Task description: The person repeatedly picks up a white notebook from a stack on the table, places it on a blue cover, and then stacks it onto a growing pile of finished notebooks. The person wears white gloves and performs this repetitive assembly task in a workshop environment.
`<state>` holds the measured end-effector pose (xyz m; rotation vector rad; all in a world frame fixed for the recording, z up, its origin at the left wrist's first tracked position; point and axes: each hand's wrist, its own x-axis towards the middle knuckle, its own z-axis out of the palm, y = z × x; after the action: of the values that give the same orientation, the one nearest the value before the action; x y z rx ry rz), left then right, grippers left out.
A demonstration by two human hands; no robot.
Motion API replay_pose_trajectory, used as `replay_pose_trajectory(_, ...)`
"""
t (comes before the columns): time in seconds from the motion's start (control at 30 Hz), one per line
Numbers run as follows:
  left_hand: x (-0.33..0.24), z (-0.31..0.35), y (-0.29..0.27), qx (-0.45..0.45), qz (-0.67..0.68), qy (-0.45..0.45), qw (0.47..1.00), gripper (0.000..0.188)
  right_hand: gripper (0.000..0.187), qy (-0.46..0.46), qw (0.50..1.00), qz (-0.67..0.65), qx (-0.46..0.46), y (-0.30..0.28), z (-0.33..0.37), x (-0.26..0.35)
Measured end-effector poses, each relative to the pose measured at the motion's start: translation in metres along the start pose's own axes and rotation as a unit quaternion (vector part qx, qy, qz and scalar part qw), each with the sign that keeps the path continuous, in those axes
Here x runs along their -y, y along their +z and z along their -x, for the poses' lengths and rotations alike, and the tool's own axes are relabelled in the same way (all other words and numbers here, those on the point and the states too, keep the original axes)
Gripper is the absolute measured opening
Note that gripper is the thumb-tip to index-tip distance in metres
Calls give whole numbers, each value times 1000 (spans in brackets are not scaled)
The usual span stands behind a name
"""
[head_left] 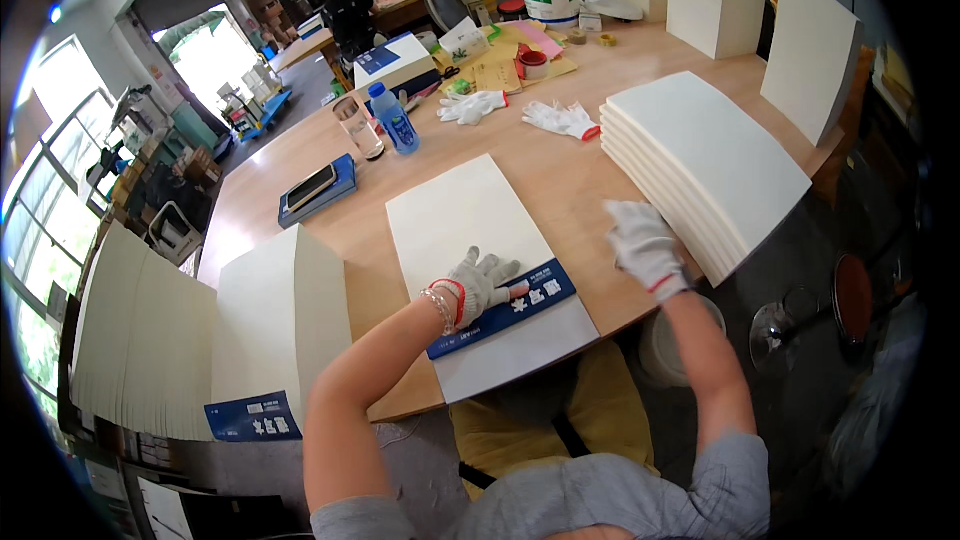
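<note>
A large white sketch pad (470, 205) with a blue printed band (545, 288) across its near end lies in front of me, reaching the table's front edge. My left hand (474, 282), in a white knit glove with a red cuff, rests open on the pad beside the band. One bare fingertip touches the blue. My right hand (645, 243), gloved too, is over the table between this pad and a tall stack of white pads (705, 130). Motion blurs its fingers, so their closure is unclear, and I see nothing in it.
Left of me stand white pads (255, 305), one blue-banded. Beyond are a phone (312, 187) on a blue box, a glass (358, 127), a blue bottle (394, 120) and spare gloves (562, 120). Upright pads (812, 55) stand right; a stool (852, 298) is beside the table.
</note>
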<state>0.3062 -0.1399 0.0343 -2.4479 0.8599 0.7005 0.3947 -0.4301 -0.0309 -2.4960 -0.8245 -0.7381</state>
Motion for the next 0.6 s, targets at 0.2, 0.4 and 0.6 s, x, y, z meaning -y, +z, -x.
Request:
replay_pose_trajectory(0.2, 14, -4, -6, -7, 0, 83, 996, 126, 27, 33, 848, -433, 306, 1, 8, 29)
replay_pose_trajectory(0.4, 32, -32, 58, -201, 52, 124, 970, 106, 19, -362, 889, -255, 113, 90, 25, 232)
replay_pose_trajectory(0.6, 23, -7, 18, -106, 12, 98, 989, 103, 18, -332, 886, -253, 203, 93, 22, 249)
